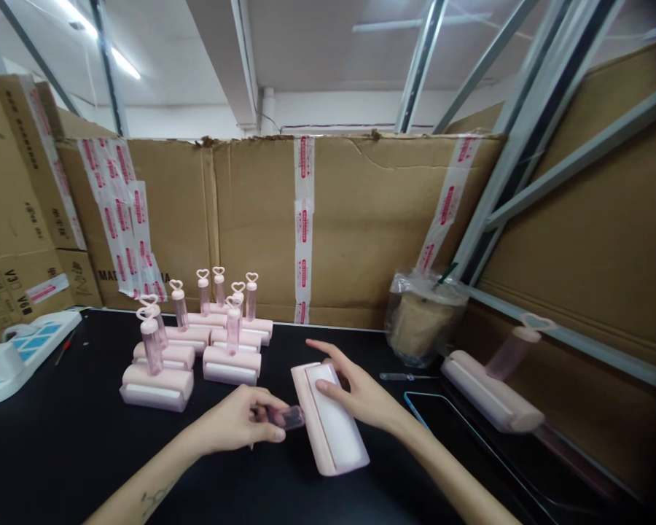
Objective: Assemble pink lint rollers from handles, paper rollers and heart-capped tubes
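Note:
A pink lint roller with a white roll is tilted in front of me, above the black table. My right hand grips its head, thumb on the white face and index finger stretched out; the other fingers are partly hidden behind it. My left hand closes around a translucent pink handle, whose end meets the roller's left side. Whether it is fixed there I cannot tell. Several similar lint rollers stand with heart-topped handles upright, beyond my left hand.
Another pink lint roller lies at the right, near a blue-edged phone and a small screwdriver. A bagged drink cup stands behind them. A white power strip is at far left. Cardboard walls enclose the table.

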Demonstrator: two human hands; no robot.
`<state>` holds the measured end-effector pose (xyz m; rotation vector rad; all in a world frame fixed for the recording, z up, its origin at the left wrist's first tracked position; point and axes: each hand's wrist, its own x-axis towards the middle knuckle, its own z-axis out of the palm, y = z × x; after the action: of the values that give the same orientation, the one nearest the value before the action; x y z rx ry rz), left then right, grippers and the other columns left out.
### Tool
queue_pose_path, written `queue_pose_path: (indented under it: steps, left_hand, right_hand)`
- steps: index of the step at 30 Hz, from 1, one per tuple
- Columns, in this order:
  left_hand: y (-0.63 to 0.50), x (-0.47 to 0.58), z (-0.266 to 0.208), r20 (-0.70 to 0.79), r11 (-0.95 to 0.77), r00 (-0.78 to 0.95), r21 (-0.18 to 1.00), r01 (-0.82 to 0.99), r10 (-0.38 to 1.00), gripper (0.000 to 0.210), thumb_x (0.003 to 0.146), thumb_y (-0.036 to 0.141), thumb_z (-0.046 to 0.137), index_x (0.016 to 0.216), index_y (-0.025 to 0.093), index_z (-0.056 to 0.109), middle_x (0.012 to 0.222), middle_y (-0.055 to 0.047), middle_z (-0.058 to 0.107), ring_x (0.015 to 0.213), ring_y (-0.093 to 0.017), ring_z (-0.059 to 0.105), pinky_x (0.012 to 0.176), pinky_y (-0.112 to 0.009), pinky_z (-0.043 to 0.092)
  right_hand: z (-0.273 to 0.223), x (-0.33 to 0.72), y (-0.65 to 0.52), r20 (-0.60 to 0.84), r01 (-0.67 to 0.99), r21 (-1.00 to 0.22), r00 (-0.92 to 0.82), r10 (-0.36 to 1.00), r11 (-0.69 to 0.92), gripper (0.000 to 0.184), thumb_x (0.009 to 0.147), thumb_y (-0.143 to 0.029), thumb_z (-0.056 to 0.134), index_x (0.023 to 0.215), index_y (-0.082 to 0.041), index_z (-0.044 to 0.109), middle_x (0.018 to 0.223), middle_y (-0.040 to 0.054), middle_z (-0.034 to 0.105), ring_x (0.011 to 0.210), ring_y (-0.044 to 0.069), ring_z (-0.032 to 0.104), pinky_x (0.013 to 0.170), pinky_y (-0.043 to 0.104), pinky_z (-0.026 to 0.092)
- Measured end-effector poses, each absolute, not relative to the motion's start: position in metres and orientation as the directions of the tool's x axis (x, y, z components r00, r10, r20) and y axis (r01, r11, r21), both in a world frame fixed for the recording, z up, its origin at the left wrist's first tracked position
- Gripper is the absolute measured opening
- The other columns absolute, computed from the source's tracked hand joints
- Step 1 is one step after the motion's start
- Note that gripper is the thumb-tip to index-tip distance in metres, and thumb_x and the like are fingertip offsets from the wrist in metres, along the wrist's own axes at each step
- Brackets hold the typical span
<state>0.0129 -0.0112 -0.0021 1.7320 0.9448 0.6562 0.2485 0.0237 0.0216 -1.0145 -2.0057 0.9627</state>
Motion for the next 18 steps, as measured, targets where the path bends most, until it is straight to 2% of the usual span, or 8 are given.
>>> queue_pose_path:
  steps: [2,4,6,8,10,12,15,18]
  left_hand:
    - [-0.011,0.012,-0.002,-0.114,0.0,0.607,0.983,0.185,0.787,0.036,0.066,0.032,0.07,0.098,0.015,0.067,0.083,-0.006,0.064,0.057,-0.011,0.051,0.045,-0.019,0.036]
    - [-0.01,0.009,0.004,-0.157,0.189,0.696,0.981,0.031,0.701,0.043,0.068,0.04,0.068,0.1,0.012,0.066,0.088,-0.01,0.065,0.061,-0.013,0.055,0.049,-0.021,0.039]
    - [-0.01,0.006,0.013,-0.109,0.366,0.761,0.914,-0.176,0.639,0.06,0.071,0.053,0.06,0.113,0.009,0.059,0.1,-0.017,0.064,0.076,-0.02,0.061,0.063,-0.029,0.045]
    - [-0.01,0.006,0.02,-0.007,0.432,0.745,0.819,-0.379,0.667,0.076,0.072,0.065,0.05,0.121,0.007,0.05,0.113,-0.022,0.059,0.096,-0.028,0.059,0.082,-0.039,0.043]
    - [-0.011,0.01,0.019,0.078,0.347,0.645,0.791,-0.504,0.76,0.076,0.073,0.067,0.047,0.121,0.008,0.049,0.118,-0.022,0.056,0.104,-0.03,0.055,0.091,-0.043,0.038]
    - [-0.012,0.015,0.012,0.14,0.163,0.504,0.845,-0.51,0.852,0.064,0.075,0.057,0.056,0.121,0.013,0.048,0.116,-0.018,0.058,0.103,-0.027,0.055,0.092,-0.042,0.038]
    - [-0.01,0.022,0.001,0.215,-0.07,0.32,0.91,-0.408,0.923,0.056,0.073,0.041,0.068,0.121,0.018,0.048,0.115,-0.014,0.058,0.102,-0.025,0.055,0.09,-0.039,0.04]
    - [0.0,0.024,-0.005,0.247,-0.15,0.223,0.914,-0.377,0.943,0.054,0.071,0.039,0.07,0.117,0.019,0.051,0.112,-0.011,0.058,0.096,-0.023,0.057,0.085,-0.036,0.044]
  right_hand:
    - [0.023,0.252,0.024,0.171,0.353,-0.861,-0.478,0.861,0.367,0.05,0.074,-0.042,0.063,0.12,-0.023,0.054,0.095,0.0047,0.066,0.083,0.022,0.06,0.073,0.032,0.047]
    - [0.023,0.253,0.025,0.062,0.305,-0.929,-0.43,0.9,0.21,0.04,0.072,-0.046,0.063,0.102,-0.02,0.064,0.094,0.0065,0.068,0.082,0.024,0.061,0.071,0.033,0.048]
    - [0.026,0.255,0.027,-0.048,0.236,-0.971,-0.359,0.932,0.041,0.04,0.074,-0.052,0.057,0.089,-0.017,0.066,0.08,0.008,0.069,0.071,0.024,0.063,0.064,0.034,0.05]
    - [0.032,0.256,0.028,-0.09,0.11,-0.992,-0.288,0.953,-0.06,0.047,0.078,-0.058,0.046,0.088,-0.016,0.065,0.073,0.0097,0.069,0.066,0.025,0.064,0.06,0.036,0.051]
    - [0.038,0.257,0.029,-0.03,-0.07,-0.997,-0.2,0.979,-0.045,0.047,0.081,-0.057,0.04,0.094,-0.018,0.062,0.08,0.0108,0.069,0.075,0.026,0.066,0.064,0.036,0.052]
    - [0.043,0.258,0.029,0.086,-0.19,-0.98,-0.139,0.987,0.058,0.044,0.081,-0.054,0.04,0.104,-0.021,0.058,0.092,0.0098,0.069,0.089,0.026,0.064,0.071,0.035,0.052]
    - [0.043,0.259,0.027,0.218,-0.191,-0.966,-0.22,0.951,0.177,0.041,0.079,-0.046,0.047,0.113,-0.024,0.052,0.107,0.0075,0.065,0.098,0.027,0.061,0.077,0.038,0.051]
    - [0.034,0.258,0.027,0.256,-0.143,-0.964,-0.301,0.919,0.222,0.043,0.074,-0.038,0.059,0.114,-0.027,0.049,0.116,0.0057,0.06,0.101,0.026,0.059,0.079,0.038,0.05]
